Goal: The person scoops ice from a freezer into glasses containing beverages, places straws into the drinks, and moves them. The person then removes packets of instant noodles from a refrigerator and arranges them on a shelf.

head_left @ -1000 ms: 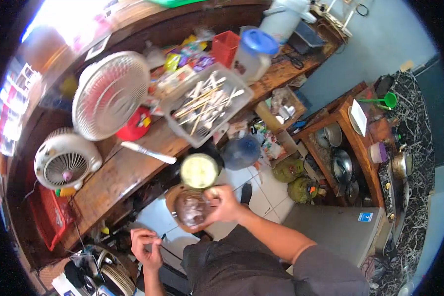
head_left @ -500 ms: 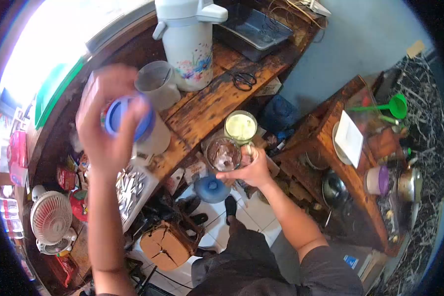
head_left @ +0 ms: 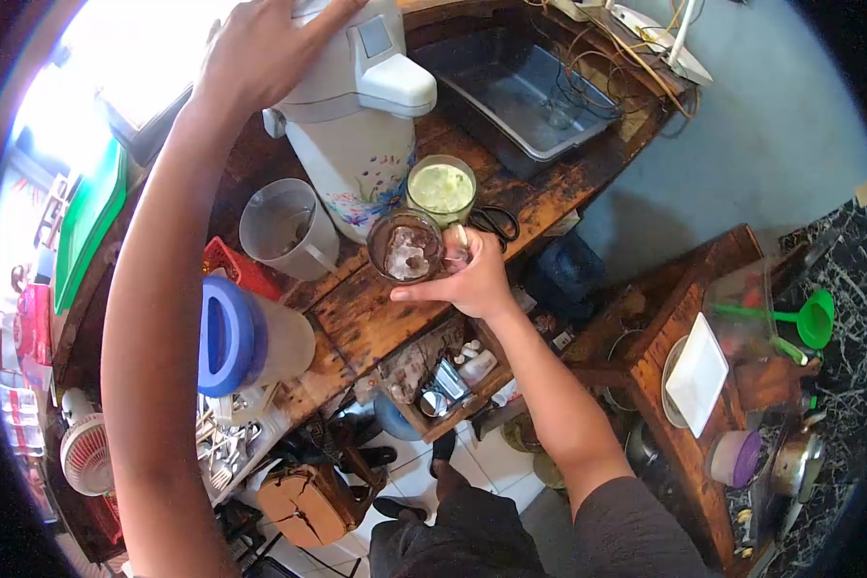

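My right hand (head_left: 477, 279) grips two glass mugs by their handles, one beside the other. The nearer mug (head_left: 405, 248) has ice in a dark brown drink. In the farther mug (head_left: 441, 185) is a pale green, frothy drink. Both are held over the wooden counter, close to the spout side of a white pump thermos (head_left: 342, 154) with printed flowers. My left hand (head_left: 270, 48) lies over the thermos top, thumb stretched out and other fingers partly cut off by the frame edge. Below the left forearm stands a plastic pitcher (head_left: 260, 332) with a blue lid.
A clear plastic jug (head_left: 284, 231) stands left of the thermos. A dark rectangular basin (head_left: 520, 96) sits at the back, black-handled scissors (head_left: 498, 226) nearby. An open drawer (head_left: 438, 385) juts out below the counter. Cutlery (head_left: 226, 448) fills a tray at left. A wooden shelf (head_left: 689, 385) stands right.
My left hand has moved from the blue-lidded pitcher up to the thermos top. My right hand has carried both mugs forward and up, over the counter. The view has shifted.
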Tool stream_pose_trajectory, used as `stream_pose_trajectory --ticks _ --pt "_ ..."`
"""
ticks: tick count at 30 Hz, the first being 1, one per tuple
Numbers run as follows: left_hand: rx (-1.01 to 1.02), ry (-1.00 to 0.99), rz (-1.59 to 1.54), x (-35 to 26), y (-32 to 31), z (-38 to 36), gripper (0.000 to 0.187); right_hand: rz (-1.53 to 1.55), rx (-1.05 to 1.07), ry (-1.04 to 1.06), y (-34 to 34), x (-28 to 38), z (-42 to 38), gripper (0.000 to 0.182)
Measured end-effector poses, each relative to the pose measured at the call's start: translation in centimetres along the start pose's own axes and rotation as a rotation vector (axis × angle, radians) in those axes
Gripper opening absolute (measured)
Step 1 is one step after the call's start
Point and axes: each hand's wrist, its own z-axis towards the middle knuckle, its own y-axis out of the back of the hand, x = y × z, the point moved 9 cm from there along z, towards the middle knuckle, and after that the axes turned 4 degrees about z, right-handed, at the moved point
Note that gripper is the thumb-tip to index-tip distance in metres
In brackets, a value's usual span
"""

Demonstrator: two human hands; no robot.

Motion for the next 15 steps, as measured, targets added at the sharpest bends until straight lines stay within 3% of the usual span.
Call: stream_pose_trajectory --ticks 2,4,6,8,13,15 --pt "-0.291 0.152 0.232 -2.3 2.2 -2.6 0.051 -0.093 0.032 0.042 -0.2 1.5 1.1 0.055" --pt "-0.286 0.092 0.185 -1.5 2.2 -2.2 0.050 -0.107 0.044 0.050 -0.5 1.5 1.8 0.055" --pt "-0.276 0.031 0.140 0.7 1.7 -1.4 0.049 -0.087 0.053 0.002 -0.9 1.3 2.3 0.066" --pt "-0.356 -0.394 -0.025 0.7 0.8 -0.7 0.045 -0.034 0.064 0.005 -1.1 2.7 2.7 0.068" --pt "-0.346 -0.259 0.013 0.7 1.1 -0.7 0.039 -0.138 0.079 0.018 -0.5 1.5 3.2 0.071" --pt "-0.317 -0.219 0.028 1.1 0.8 -0.6 0.037 -0.046 0.080 -0.021 -0.4 1.6 3.3 0.073"
